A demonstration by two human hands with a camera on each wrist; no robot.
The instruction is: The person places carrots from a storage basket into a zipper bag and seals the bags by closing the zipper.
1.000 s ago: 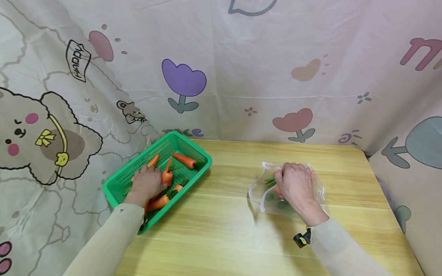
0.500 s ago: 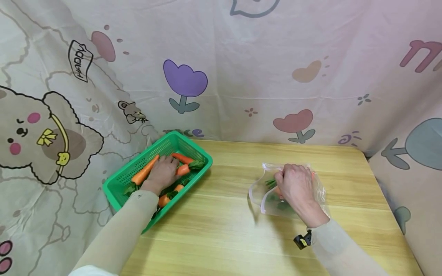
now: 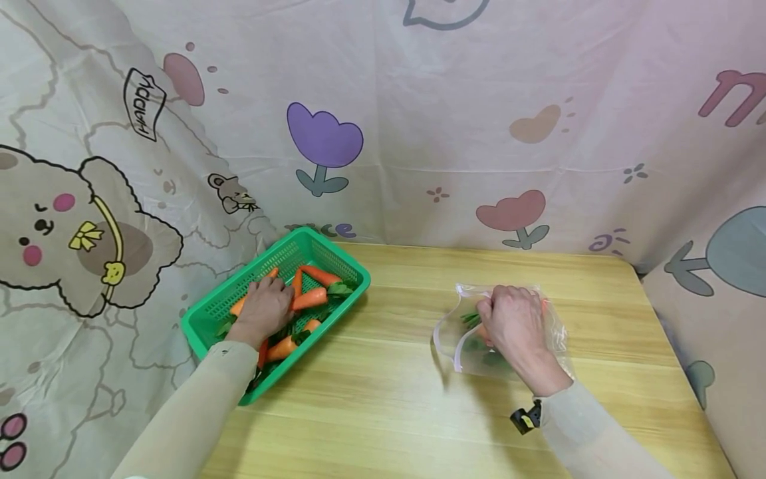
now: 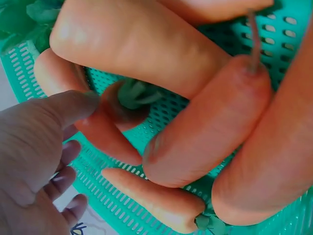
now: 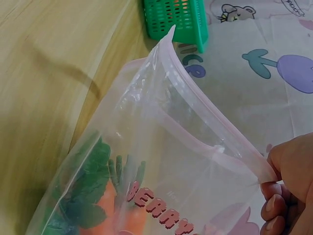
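Observation:
In the head view my left hand (image 3: 263,311) reaches into the green basket (image 3: 206,356), over several carrots (image 3: 310,299). Up close in the left wrist view, the thumb of the left hand (image 4: 39,152) lies against a slim reddish carrot (image 4: 105,137), with the other fingers loosely bent beside it. Over on the right, my right hand (image 3: 516,326) pinches the rim of a clear zip bag (image 5: 171,127) between thumb and fingers. The bag's mouth gapes open. Inside it are carrots (image 5: 105,208) with green leafy tops, partly hidden by the hand in the head view.
The basket stands at the left of a wooden table (image 3: 383,399), close to a printed cloth (image 3: 407,120) that hangs behind and along the sides. Bare wood lies between basket and bag. A small black device (image 3: 526,418) is on the right wrist.
My left hand moved right and deeper into the basket, then back left. A carrot in the basket's middle now lies turned toward the right. The right hand and bag stay put.

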